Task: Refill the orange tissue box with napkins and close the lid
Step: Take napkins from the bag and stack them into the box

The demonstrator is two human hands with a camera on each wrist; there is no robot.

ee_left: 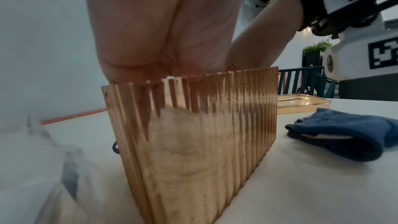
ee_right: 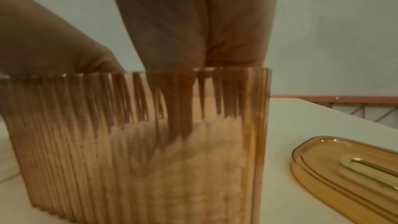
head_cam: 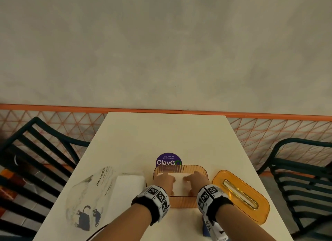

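Pressing napkins (head_cam: 179,184) down; only left-wrist view shows cloth (ee_left: 344,135).

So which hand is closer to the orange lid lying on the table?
The right hand. It is inside the tissue box, pressing the napkins on the side next to the lid. The left hand presses on the far side of the box.

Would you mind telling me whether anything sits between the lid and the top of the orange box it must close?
Yes. Both hands are in the opening: the left hand and right hand press the napkins inside the orange box. The lid lies on the table to its right, with nothing else between.
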